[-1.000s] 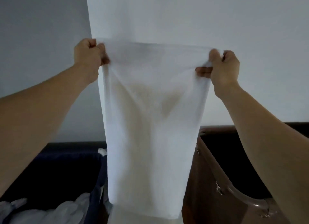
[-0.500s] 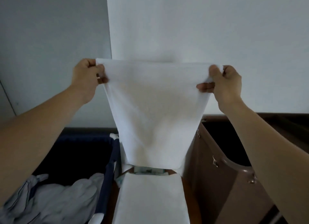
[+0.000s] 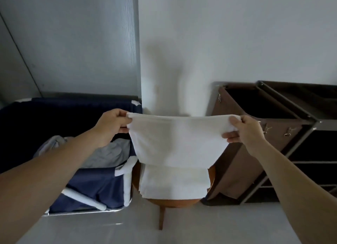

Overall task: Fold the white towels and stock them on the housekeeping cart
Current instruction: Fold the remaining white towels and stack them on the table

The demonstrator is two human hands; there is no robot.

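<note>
Because each hand pinches one upper corner, the white terry towel [image 3: 178,143] hangs as a flat, taut-topped panel between them, a grip that suits squaring the edges before the next fold. The left hand [image 3: 109,129] has its fingers curled over the corner with the thumb beneath. The right hand [image 3: 246,132] clamps the opposite corner the same way, with its thumb showing on the near face. The two hands are well apart, at about the same height, and both arms are extended forward.

The towel appears to be doubled already, judging by its thick top edge. Its lower hem hangs over the far edge of a stack of folded white towels [image 3: 175,183]; whether it touches the stack cannot be told. That stack rests on a round brown wooden stool [image 3: 169,202], probably serving as a staging spot directly below the work.

Just left of the stool stands a navy fabric laundry hamper [image 3: 94,185] with crumpled pale linen [image 3: 107,154] inside, likely the supply. On the right is the housekeeping cart [image 3: 229,163], with a brown fabric bag on a grey metal frame and dark shelves [image 3: 313,147] beside it. No folded towels are visible on those shelves, so stocking seems yet to come.
</note>
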